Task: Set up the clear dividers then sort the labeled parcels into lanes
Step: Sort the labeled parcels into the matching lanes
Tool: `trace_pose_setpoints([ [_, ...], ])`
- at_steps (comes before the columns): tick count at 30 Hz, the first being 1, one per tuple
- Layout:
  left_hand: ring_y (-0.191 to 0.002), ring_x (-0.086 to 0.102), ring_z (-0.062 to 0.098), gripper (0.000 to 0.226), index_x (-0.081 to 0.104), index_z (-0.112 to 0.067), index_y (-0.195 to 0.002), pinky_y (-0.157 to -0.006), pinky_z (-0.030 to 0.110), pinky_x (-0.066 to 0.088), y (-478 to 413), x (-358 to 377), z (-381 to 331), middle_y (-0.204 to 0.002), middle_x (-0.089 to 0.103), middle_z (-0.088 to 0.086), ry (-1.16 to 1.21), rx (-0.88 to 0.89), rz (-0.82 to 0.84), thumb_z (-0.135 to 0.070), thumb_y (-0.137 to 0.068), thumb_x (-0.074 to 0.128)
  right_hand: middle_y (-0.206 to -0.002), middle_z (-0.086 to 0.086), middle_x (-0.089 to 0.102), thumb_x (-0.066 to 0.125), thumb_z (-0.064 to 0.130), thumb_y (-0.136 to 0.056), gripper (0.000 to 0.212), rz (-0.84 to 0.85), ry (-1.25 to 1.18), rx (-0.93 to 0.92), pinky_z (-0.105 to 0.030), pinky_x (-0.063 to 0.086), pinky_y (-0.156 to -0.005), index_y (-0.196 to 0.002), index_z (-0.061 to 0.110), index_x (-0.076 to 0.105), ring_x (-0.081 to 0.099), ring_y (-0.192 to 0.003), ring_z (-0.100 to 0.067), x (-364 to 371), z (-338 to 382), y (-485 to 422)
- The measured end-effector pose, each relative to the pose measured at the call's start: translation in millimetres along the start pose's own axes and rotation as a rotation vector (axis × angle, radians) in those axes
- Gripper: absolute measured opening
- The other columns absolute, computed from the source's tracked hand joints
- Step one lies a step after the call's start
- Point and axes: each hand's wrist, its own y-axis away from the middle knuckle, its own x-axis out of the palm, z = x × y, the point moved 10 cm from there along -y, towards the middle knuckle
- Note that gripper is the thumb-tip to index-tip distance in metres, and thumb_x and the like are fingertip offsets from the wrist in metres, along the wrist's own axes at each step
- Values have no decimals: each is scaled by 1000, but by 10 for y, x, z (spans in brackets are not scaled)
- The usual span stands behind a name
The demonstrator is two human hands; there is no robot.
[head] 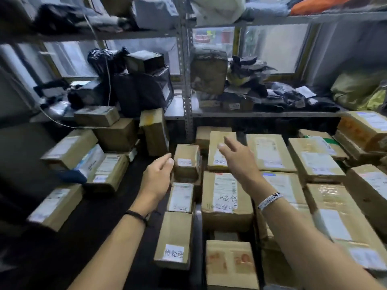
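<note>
Head view: a grey metal shelving rack loaded with dark bags stands behind the far edge of a dark table. Brown labelled parcels lie in rows over the right half of the table, from far edge to near edge, and a looser heap of boxes sits toward the far left corner. The right hand hovers over a long parcel in the far row, fingers straight and slightly spread, holding nothing; whether they touch it cannot be told. The left hand has loosely curled fingers, thumb and forefinger close together with nothing pinched, their tips just beside the left face of a small box. A beaded bracelet circles the right wrist, a black band the left
</note>
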Motion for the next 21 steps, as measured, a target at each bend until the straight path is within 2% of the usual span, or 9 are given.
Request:
trace_pose_setpoints([
  [2,-133,49,11,39,57,-15,-141,-112,26,36,-63,-286,265,-142,56,-4,1,-46,-18,-25,-104,50,-148,6,51,52,42,-103,52,83,-58,15,-36,41,-112,-152,25,46,48,-135,-16,623,121,-22],
  [3,-133,49,12,39,57,-14,-141,-111,26,36,-115,-432,386,-143,56,-3,4,-63,-36,-24,-104,50,-145,5,54,52,39,-103,50,114,-64,15,-34,40,-113,-151,24,48,49,-132,-15,909,175,-44],
  [5,-129,50,8,39,57,-12,-141,-106,21,36,-218,-715,615,-144,56,0,1,-109,-74,-21,-104,50,-130,5,58,53,29,-105,44,183,-65,8,-21,36,-104,-146,13,53,51,-121,-11,1434,277,-71],
  [7,-126,48,6,39,56,-11,-142,-100,18,33,-300,-979,814,-144,55,1,-1,-152,-111,-20,-104,50,-141,3,56,55,30,-104,48,265,-90,41,-22,34,-109,-149,11,50,50,-131,-13,1958,274,-112],
  [10,-131,46,10,39,56,-10,-141,-101,19,31,-355,-1481,1147,-145,54,3,15,-204,-217,-21,-104,50,-155,0,49,58,39,-102,56,361,-117,66,-38,35,-120,-152,17,46,45,-143,-16,2695,291,-167],
  [12,-131,47,11,38,58,-10,-139,-102,20,33,-469,-1862,1404,-144,56,3,-17,-237,-275,-21,-104,51,-154,0,50,59,38,-102,56,402,-139,115,-43,37,-119,-152,16,47,46,-142,-18,3154,325,-186],
  [16,-128,53,17,37,59,-14,-138,-101,26,39,-882,-2600,1827,-140,60,3,-51,-261,-348,-25,-103,52,-149,4,54,60,36,-99,55,465,-196,179,-39,37,-119,-150,17,50,49,-138,-15,4056,455,-306],
  [19,-130,51,15,39,58,-12,-140,-108,29,40,-1378,-3069,2081,-143,57,3,-27,-218,-365,-23,-102,53,-134,7,60,59,34,-99,50,459,-201,221,-40,40,-116,-145,13,54,52,-134,-18,4732,592,-526],
  [21,-131,50,15,40,57,-11,-141,-107,27,39,-1695,-3339,2200,-142,55,2,-37,-192,-363,-21,-102,52,-144,8,56,59,36,-100,52,469,-215,237,-41,40,-117,-147,16,53,50,-136,-17,5168,689,-663],
])
